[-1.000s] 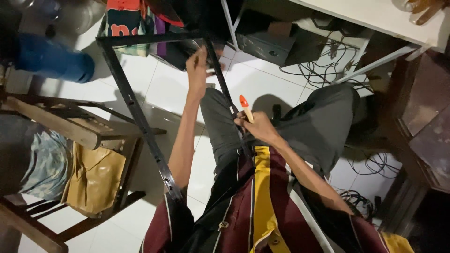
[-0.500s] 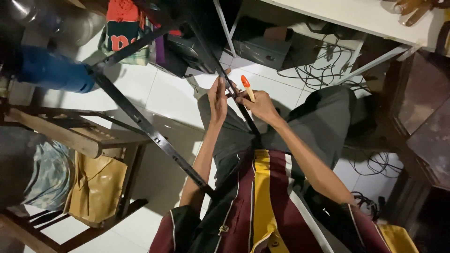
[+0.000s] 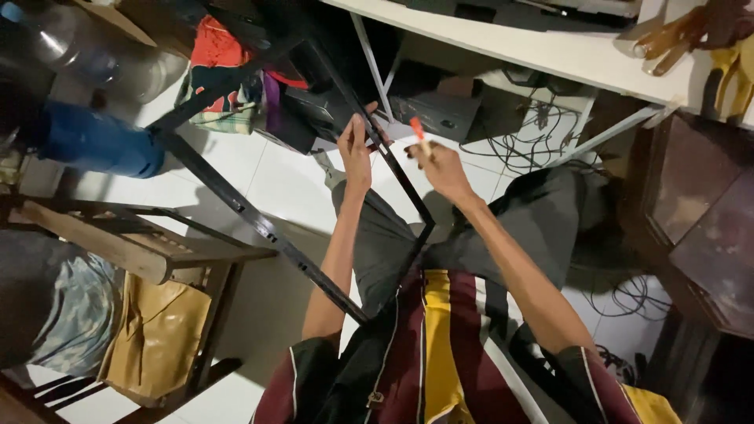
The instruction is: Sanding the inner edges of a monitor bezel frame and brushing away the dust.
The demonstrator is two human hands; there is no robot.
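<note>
1. Now the left hand [image 3: 355, 153] has slid down the black metal frame [image 3: 251, 220], grip closed around its bar.
2. Beside it, the right hand [image 3: 441, 166] pinches an orange-handled screwdriver [image 3: 418, 131], closer to the bar than before.

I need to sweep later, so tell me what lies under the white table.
Under the white table lie a dark grey box and a tangle of black cables on the white tiled floor. Further back it is too dark to tell, and the tabletop hides the rest.
</note>
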